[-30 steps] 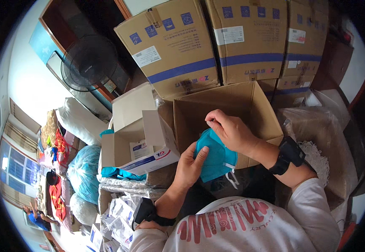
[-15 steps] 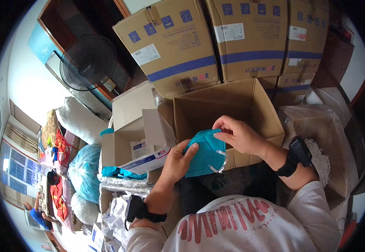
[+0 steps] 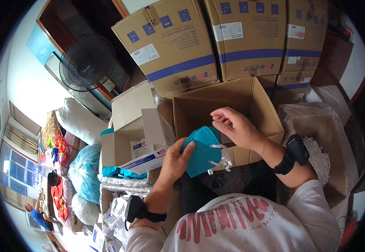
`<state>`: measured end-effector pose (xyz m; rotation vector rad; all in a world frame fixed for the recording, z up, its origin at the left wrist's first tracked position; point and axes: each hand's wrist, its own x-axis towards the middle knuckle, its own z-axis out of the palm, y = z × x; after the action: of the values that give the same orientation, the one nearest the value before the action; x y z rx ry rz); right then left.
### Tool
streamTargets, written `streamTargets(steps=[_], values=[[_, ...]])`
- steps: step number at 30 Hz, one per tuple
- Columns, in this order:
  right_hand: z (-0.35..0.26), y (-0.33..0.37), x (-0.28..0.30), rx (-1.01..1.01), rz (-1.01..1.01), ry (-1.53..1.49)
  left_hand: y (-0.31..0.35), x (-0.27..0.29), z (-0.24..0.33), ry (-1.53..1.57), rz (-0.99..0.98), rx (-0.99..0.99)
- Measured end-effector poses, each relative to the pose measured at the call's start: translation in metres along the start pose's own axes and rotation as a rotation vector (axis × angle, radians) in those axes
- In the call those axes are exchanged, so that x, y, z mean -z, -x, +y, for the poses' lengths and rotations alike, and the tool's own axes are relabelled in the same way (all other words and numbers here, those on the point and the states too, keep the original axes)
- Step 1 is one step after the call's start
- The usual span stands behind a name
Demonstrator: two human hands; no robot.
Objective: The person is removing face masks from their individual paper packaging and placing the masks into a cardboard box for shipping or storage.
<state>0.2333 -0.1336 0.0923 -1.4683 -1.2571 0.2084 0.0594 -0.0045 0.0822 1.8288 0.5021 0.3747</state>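
Note:
A teal respirator mask (image 3: 203, 153), folded flat, is gripped by its left edge in my left hand (image 3: 175, 157), thumb on top. White straps (image 3: 217, 158) hang off its right side. It may be several masks stacked; I cannot tell. My right hand (image 3: 232, 127) hovers just above and right of the mask, fingers stretched out and nothing visible in them. Behind the hands stands an open brown carton (image 3: 228, 94). To the left, a white box (image 3: 123, 145) with raised flaps has a printed slip (image 3: 140, 148) inside.
Tall sealed cartons (image 3: 169, 46) line the back. Teal masks (image 3: 123, 172) lie below the white box. At right, a plastic-lined carton (image 3: 338, 143) holds white straps (image 3: 316, 157). A fan (image 3: 85, 63), stuffed bags (image 3: 85, 168) and a distant person (image 3: 39, 216) are at left.
My right hand has come off the mask's upper edge and opened slightly. The mask has tilted a little in my left hand, showing its straps more.

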Motion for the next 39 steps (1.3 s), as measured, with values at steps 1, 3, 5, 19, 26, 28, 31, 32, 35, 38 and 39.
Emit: streamTargets(steps=[1,3,5,19,26,28,31,32,35,38,39], values=[[0.007,0.003,-0.001,0.000,0.001,0.000,-0.001,0.001,0.000,0.030,0.013,-0.005],[0.013,0.011,-0.003,-0.203,-0.265,-0.146,0.000,0.001,0.003,0.095,0.037,-0.018],[0.008,0.014,-0.007,-0.235,-0.324,-0.122,0.001,0.001,0.006,0.159,0.060,-0.030],[0.008,0.035,-0.034,-0.333,-0.329,-0.019,0.004,-0.004,-0.008,0.116,0.218,0.037],[0.012,0.029,-0.027,-0.226,-0.299,0.110,-0.010,0.004,-0.014,-0.308,0.190,-0.172],[0.014,0.027,-0.026,-0.202,-0.300,0.158,-0.022,-0.007,0.017,-0.582,0.239,-0.559],[0.015,0.023,-0.030,0.034,-0.184,0.219,-0.025,-0.027,0.046,-0.709,0.081,-0.400],[0.008,0.022,-0.030,-0.045,-0.209,0.216,-0.028,-0.029,0.046,-0.736,0.107,-0.393],[0.007,0.024,-0.026,-0.213,-0.325,-0.025,-0.035,-0.029,0.038,-0.826,0.176,-0.303],[0.025,0.032,-0.021,-0.315,-0.513,-0.338,-0.042,-0.016,0.031,-0.711,0.227,-0.234],[0.031,0.036,-0.019,-0.329,-0.613,-0.409,-0.045,-0.009,0.028,-0.710,0.226,-0.231]])
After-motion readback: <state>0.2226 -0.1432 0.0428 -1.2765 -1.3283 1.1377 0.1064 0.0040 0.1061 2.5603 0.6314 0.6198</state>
